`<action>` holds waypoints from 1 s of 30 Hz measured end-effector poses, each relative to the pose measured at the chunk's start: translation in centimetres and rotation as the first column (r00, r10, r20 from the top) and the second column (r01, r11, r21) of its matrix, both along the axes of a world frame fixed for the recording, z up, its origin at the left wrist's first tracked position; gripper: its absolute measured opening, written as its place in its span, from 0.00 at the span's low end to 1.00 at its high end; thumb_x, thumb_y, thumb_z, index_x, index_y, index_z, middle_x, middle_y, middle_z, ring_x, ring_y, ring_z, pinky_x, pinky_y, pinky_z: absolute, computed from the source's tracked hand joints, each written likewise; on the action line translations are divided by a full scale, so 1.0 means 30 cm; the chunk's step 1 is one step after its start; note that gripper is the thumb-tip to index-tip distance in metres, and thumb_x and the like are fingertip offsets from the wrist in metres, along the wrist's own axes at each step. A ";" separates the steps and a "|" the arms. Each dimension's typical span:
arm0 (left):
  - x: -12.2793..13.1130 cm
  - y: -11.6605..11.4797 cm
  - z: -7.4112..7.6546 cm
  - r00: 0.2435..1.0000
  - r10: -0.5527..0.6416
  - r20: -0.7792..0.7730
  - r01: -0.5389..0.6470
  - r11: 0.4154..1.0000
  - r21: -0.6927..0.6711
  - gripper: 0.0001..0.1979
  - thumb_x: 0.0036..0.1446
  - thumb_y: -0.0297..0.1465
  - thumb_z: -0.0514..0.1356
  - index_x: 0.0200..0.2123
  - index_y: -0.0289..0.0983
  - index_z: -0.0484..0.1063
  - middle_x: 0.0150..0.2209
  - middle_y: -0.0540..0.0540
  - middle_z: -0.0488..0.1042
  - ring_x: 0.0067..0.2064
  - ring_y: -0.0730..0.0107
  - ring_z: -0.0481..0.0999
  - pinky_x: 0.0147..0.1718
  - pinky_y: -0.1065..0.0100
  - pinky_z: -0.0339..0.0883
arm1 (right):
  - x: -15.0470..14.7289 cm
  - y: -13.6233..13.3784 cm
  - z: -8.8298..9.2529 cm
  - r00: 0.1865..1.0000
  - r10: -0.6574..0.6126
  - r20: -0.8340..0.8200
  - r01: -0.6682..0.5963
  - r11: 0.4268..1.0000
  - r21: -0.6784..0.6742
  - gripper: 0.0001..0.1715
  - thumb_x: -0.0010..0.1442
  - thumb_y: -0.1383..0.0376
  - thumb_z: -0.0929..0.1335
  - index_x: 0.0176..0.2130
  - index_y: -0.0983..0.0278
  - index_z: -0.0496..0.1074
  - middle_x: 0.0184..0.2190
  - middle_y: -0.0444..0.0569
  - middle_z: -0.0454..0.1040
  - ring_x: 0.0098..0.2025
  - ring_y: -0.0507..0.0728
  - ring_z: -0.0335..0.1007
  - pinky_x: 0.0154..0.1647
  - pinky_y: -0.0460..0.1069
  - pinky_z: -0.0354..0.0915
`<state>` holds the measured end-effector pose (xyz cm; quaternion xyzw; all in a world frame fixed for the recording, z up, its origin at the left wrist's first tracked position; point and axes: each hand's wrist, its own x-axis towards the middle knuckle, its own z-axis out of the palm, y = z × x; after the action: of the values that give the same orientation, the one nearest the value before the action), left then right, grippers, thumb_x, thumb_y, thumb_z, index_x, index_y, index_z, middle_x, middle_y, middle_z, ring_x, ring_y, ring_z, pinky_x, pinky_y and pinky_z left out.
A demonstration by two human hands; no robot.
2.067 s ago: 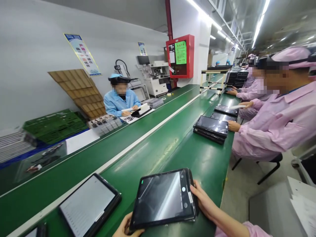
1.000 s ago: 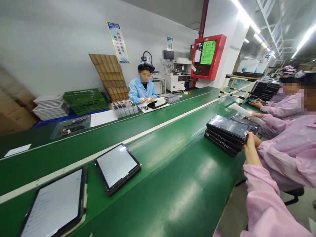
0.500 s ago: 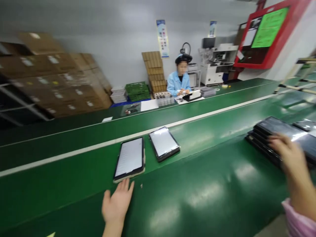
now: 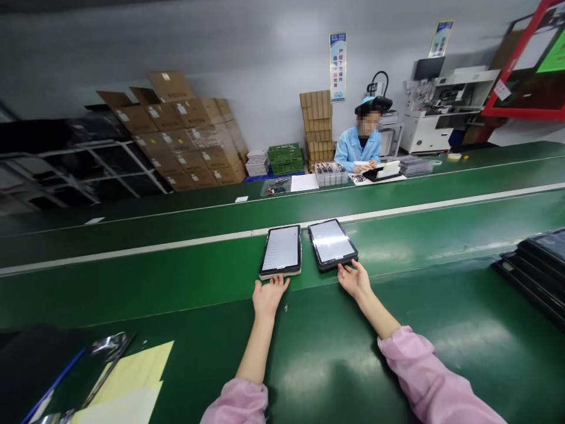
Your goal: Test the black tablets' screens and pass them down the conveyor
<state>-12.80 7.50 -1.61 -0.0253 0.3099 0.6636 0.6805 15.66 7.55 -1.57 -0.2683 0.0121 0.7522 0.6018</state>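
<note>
Two tablets with lit white screens lie side by side on the green conveyor belt (image 4: 176, 282). My left hand (image 4: 268, 294) reaches out flat, fingers apart, with its fingertips at the near edge of the left tablet (image 4: 281, 250). My right hand (image 4: 354, 280) is stretched forward too, fingers open, touching the near edge of the right tablet (image 4: 332, 242). Neither hand holds anything. Both arms wear pink sleeves.
A stack of dark tablets (image 4: 536, 265) sits at the right edge of the belt. Yellow and white sheets (image 4: 128, 383) and a plastic bag lie at the near left. Across the belt a person in blue (image 4: 359, 147) works at a bench; cardboard boxes (image 4: 176, 135) stand behind.
The view has swung left from the stack of dark tablets. My right hand left that stack and both hands have come forward to the near edges of the two lit tablets.
</note>
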 end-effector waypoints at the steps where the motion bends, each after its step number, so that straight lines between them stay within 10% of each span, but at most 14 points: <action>1: 0.003 0.005 -0.004 1.000 -0.022 0.000 0.022 1.000 0.005 0.23 0.70 0.41 0.41 0.33 0.37 0.69 0.35 0.45 0.71 0.42 0.64 0.75 0.58 0.43 0.61 | -0.001 -0.002 -0.010 1.000 -0.012 -0.005 0.012 1.000 0.027 0.06 0.59 0.67 0.67 0.37 0.59 0.65 0.36 0.47 0.71 0.35 0.53 0.73 0.30 0.46 0.74; 18: 0.063 -0.087 -0.006 0.949 -0.295 -0.111 0.313 0.927 0.205 0.13 0.61 0.30 0.54 0.45 0.35 0.75 0.50 0.38 0.77 0.65 0.56 0.64 0.67 0.48 0.50 | 0.039 -0.167 -0.038 0.980 0.160 0.117 -0.186 0.948 0.258 0.14 0.60 0.68 0.71 0.27 0.61 0.62 0.25 0.39 0.66 0.27 0.50 0.64 0.30 0.44 0.66; 24: 0.052 -0.317 -0.059 0.842 -0.506 -0.189 0.539 0.803 0.254 0.13 0.59 0.32 0.60 0.46 0.36 0.77 0.56 0.39 0.74 0.68 0.44 0.58 0.68 0.45 0.46 | 0.119 -0.463 -0.041 0.948 0.249 0.197 -0.290 0.932 0.216 0.26 0.57 0.49 0.75 0.26 0.61 0.61 0.22 0.41 0.65 0.24 0.51 0.60 0.27 0.46 0.62; 30: 0.048 -0.682 -0.106 0.797 -0.545 -0.259 0.589 0.796 0.137 0.18 0.61 0.36 0.60 0.54 0.45 0.74 0.65 0.42 0.65 0.69 0.46 0.56 0.68 0.43 0.43 | 0.188 -0.794 -0.047 0.866 0.331 0.374 -0.367 0.930 0.027 0.33 0.54 0.36 0.72 0.27 0.61 0.65 0.18 0.40 0.60 0.20 0.50 0.50 0.24 0.47 0.53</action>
<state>-11.36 -12.95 -4.78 0.2105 0.2998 0.4557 0.8113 21.29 -16.26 -2.98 -0.3706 -0.1845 0.7857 0.4597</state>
